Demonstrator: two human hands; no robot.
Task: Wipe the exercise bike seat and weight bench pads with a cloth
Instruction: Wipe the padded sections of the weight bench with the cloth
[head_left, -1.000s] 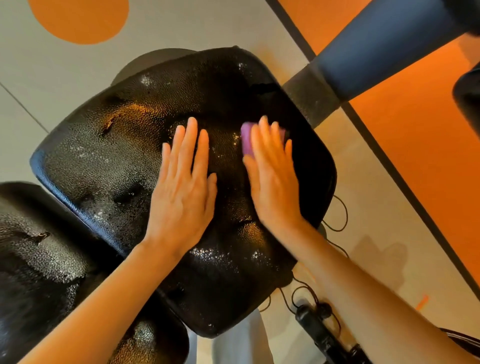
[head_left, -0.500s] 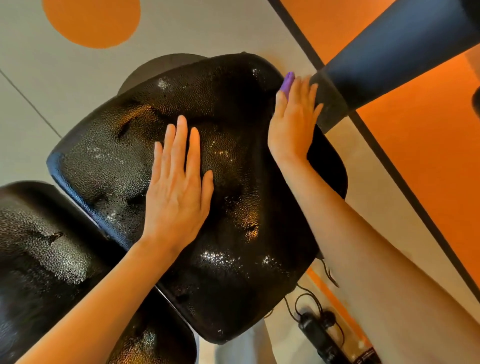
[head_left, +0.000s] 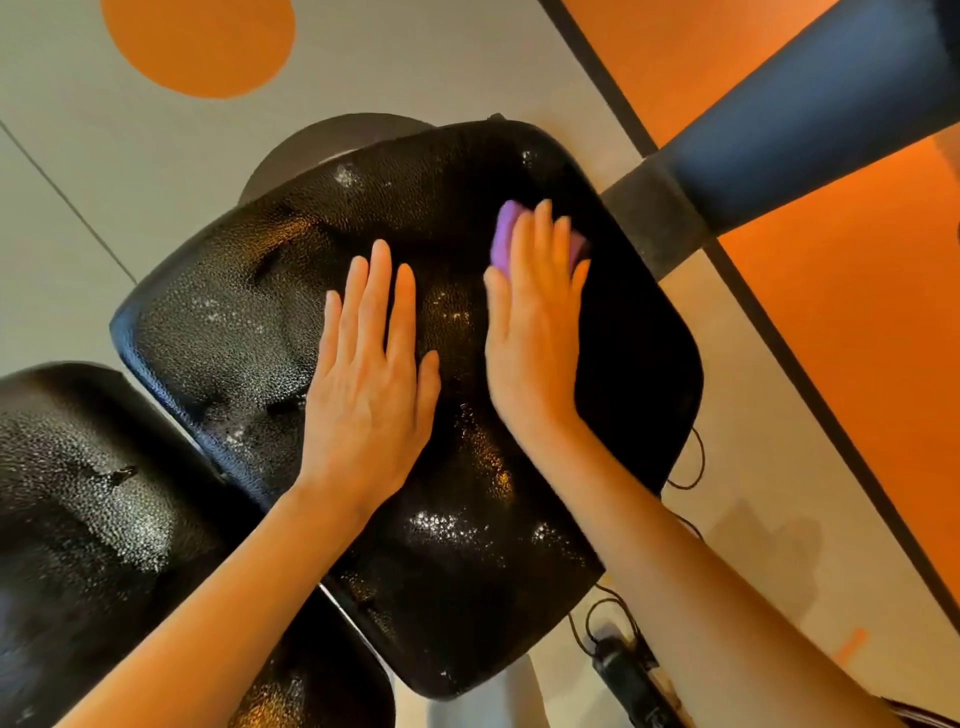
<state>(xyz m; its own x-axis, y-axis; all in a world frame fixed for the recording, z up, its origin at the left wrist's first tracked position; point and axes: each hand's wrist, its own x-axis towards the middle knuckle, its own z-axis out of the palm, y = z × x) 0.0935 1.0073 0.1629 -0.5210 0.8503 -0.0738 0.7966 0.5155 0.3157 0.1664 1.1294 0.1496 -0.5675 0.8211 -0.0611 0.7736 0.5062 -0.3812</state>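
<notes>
A black textured pad (head_left: 249, 322) fills the middle of the head view, tilted so its long axis runs from the upper left down to the lower right. Its surface is dimpled and glossy, with bright wet-looking specks near the far edge and the near right corner.

The left hand (head_left: 363, 395) lies flat on the middle of the pad, fingers (head_left: 371, 301) straight, spread slightly and pointing to the far edge, gripping nothing. The right hand (head_left: 530, 332) lies just beside it, toward the pad's right edge, also flat with its fingers extended. Under those fingers a purple cloth (head_left: 503, 239) is pressed against the pad; only its left and far edges show past the fingertips. The hand is blurred.

A second black pad (head_left: 88, 509) of the same texture sits at the lower left, its edge tucked under the first pad's near left side. Beyond the right corner a dark blue padded bar (head_left: 810, 119) slants to the upper right, joined to a black post (head_left: 654, 218) close to the cloth. Below lies a grey floor (head_left: 130, 156) with an orange circle (head_left: 200, 41) and an orange area (head_left: 857, 322) edged by a dark line. Black cables (head_left: 613, 618) and a black plug block (head_left: 623, 675) lie on the floor near the pad's near right corner.
</notes>
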